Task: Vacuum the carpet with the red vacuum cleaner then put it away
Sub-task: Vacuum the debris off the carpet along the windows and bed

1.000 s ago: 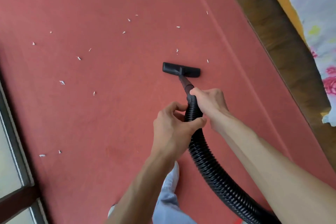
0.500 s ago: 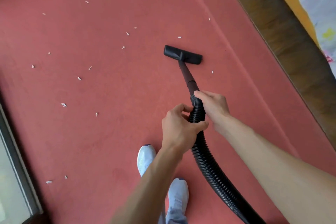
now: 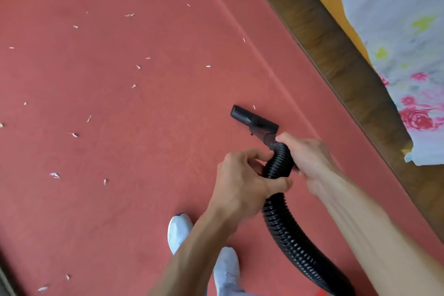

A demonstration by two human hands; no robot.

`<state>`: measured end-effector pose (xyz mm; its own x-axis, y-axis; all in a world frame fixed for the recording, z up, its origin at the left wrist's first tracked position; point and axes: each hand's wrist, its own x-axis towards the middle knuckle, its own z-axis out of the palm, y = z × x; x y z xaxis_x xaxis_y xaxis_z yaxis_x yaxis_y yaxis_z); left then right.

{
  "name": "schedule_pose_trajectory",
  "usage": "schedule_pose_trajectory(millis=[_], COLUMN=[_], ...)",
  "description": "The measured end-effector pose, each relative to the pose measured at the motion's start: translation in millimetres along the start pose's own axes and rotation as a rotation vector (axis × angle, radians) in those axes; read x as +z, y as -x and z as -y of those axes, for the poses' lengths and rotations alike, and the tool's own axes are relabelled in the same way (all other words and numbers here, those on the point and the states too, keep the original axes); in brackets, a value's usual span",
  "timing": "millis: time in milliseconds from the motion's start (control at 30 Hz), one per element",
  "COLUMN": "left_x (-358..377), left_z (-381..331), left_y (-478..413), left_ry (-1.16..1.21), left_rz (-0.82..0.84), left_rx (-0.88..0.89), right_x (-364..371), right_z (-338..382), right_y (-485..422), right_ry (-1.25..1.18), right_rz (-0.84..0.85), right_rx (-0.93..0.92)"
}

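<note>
We stand on the red carpet (image 3: 115, 151), which fills most of the view; to our right runs a dark wooden strip (image 3: 336, 55) and beyond it a flowered bedsheet (image 3: 396, 31). Our two pale shoes (image 3: 179, 232) are planted near the bottom. The vacuum's black ribbed hose (image 3: 298, 247) climbs from the lower right corner, where a sliver of red may be the cleaner's body, though we cannot be sure. Our left hand (image 3: 242, 185) is wrapped firmly around the hose, and our right hand (image 3: 307, 158) is clenched on it just above, near the tube. The black floor nozzle (image 3: 253, 119) lies on the carpet just ahead of our hands, one white scrap (image 3: 254, 107) touching its far edge.

Many more scraps of white debris (image 3: 54, 175) lie scattered well to the left, so we judge the job far from done. The hose is bent sharply between our hands; a kink there could choke the suction. Holding so close to the head, we might also tilt the nozzle off the pile and skip scraps.
</note>
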<state>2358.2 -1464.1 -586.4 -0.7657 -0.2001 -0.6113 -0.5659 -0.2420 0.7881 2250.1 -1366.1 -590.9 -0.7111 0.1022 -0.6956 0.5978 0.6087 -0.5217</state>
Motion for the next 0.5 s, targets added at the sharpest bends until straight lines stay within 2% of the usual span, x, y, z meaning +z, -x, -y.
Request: schedule_pose_trajectory(millis=[167,333,500], left_x=[6,32,52], left_z=[-23,-12,-18], left_y=[-40,-60,-48], left_ry=[0.005,0.030,0.036], left_rz=[-0.064,-0.189,-0.141], left_rx=[0.001,-0.093,-0.057], right_x=[0,10,-24], right_z=[27,14,7], right_y=[-43,-77,-72], right_ry=[-0.020,0.025,0.040], right_rz=[-0.034,-0.047,0.016], right_rx=[-0.017,-0.022,-0.040])
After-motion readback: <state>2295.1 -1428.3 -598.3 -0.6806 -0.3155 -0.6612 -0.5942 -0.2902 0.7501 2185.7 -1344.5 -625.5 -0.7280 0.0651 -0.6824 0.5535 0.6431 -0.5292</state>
